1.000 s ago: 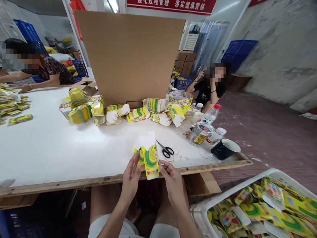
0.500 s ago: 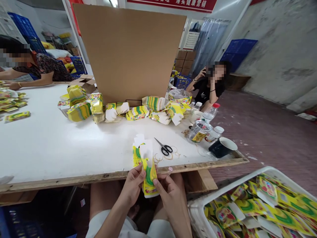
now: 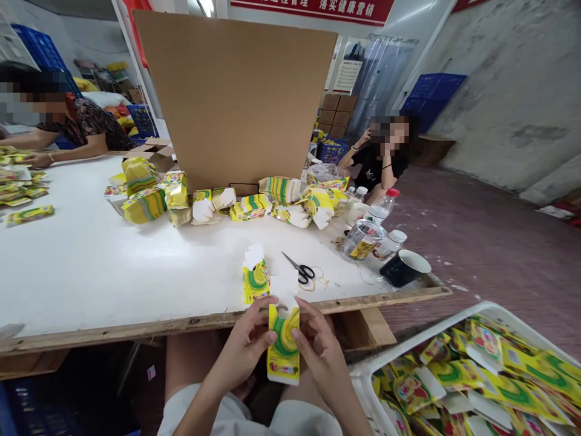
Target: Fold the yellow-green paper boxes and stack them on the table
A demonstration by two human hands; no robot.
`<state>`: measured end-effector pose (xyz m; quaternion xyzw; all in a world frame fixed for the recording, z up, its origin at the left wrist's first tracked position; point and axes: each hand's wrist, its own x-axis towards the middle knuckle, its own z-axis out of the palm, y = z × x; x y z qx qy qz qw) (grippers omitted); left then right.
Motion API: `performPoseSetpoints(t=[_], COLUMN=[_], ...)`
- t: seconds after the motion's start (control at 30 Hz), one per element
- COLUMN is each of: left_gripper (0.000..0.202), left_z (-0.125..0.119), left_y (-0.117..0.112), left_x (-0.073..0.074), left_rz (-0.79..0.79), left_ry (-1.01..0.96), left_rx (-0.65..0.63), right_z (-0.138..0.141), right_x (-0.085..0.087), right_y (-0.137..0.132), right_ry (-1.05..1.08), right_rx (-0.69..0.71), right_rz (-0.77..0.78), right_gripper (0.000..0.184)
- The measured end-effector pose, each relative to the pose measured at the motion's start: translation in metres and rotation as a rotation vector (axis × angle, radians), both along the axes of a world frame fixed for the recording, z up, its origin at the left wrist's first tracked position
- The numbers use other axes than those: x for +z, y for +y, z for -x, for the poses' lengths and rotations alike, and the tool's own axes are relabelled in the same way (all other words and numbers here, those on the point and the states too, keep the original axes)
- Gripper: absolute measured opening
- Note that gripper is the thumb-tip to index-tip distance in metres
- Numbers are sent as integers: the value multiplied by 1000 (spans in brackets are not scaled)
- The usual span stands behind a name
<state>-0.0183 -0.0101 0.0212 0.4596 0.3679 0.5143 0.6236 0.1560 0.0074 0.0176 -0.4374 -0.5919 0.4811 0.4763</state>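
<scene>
Between my two hands, over my lap and just off the table's front edge, is a small yellow and green carton (image 3: 284, 342) with a white flap standing up at its top. My left hand (image 3: 247, 345) grips its left side, thumb on the printed face. On the right side my right hand (image 3: 318, 339) holds it the same way, fingers behind. A small stack of matching flat cartons (image 3: 256, 280) lies on the table just beyond my left hand. Black-handled scissors (image 3: 299, 268) rest to the right of that stack, among loose rubber bands (image 3: 321, 278).
A white basket (image 3: 363, 378) full of cartons stands at my right. Carton bundles (image 3: 145, 203) line the table's back before a tall cardboard sheet (image 3: 236, 97). A dark cup (image 3: 406, 268), a jar (image 3: 362, 240) and bottles stand at the right edge. Two people sit nearby.
The carton has turned to face me squarely and opened out wider. My right hand has moved up along its side, and both hands now hold it evenly.
</scene>
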Motion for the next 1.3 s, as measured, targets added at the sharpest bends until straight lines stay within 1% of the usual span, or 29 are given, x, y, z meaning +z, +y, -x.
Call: performPoseSetpoints(t=[0.07, 0.1, 0.13, 0.23, 0.27, 0.3, 0.33, 0.4, 0.43, 0.5, 0.57, 0.63, 0.73, 0.9, 1.0, 1.1, 1.17, 1.3], left_gripper=[43, 43, 47, 73, 77, 77, 71, 55, 49, 44, 44, 47, 51, 49, 50, 51, 51, 53], left_z=[0, -1, -1, -2, -2, -2, -1, -1, -1, -1, -2, -2, -2, -1, -1, -4, -6, -12], left_y=[-2, -3, -4, -6, -6, -6, -5, -3, -2, -1, -1, -2, -3, -3, -2, -2, -2, -2], left_x=[2, 2, 2, 1, 0, -1, -2, -4, -5, -6, -7, -6, -5, -3, -1, 2, 2, 0], left_rz=[16, 30, 46, 93, 102, 105, 102, 76, 56, 14, -12, -9, 22, 48, 69, 89, 84, 59], left_ry=[-85, -126, -161, -205, -202, -194, -178, -123, -83, 7, 55, 51, 8, -22, -34, -80, -115, -91], left_rx=[-41, -51, -57, -100, -118, -129, -130, -95, -68, -18, -1, -27, -68, -40, -39, -54, -72, -47], right_z=[-5, -7, -9, -10, -10, -9, -9, -10, -11, -13, -13, -11, -7, -6, -11, -15, -14, -9], right_x=[5, 8, 10, 11, 11, 10, 9, 9, 10, 12, 15, 16, 12, 4, 7, 14, 17, 11], right_y=[3, 4, 5, 7, 7, 6, 6, 6, 6, 7, 7, 8, 8, 8, 8, 10, 11, 11], right_ry=[-8, -36, -78, -200, -203, -182, -140, -29, 10, 11, -54, -124, -222, -327, -293, -215, -129, 56], right_rx=[95, 126, 123, 68, 39, 3, -39, -118, -124, -48, 74, 128, 91, 55, 96, 76, 56, 39], right_rz=[29, 29, 9, -85, -101, -99, -83, -37, -13, 51, 122, 151, 116, 92, 78, 33, 34, 108], right_gripper=[31, 25, 21, 24, 22, 20, 18, 25, 30, 37, 41, 42, 38, 46, 47, 39, 34, 31])
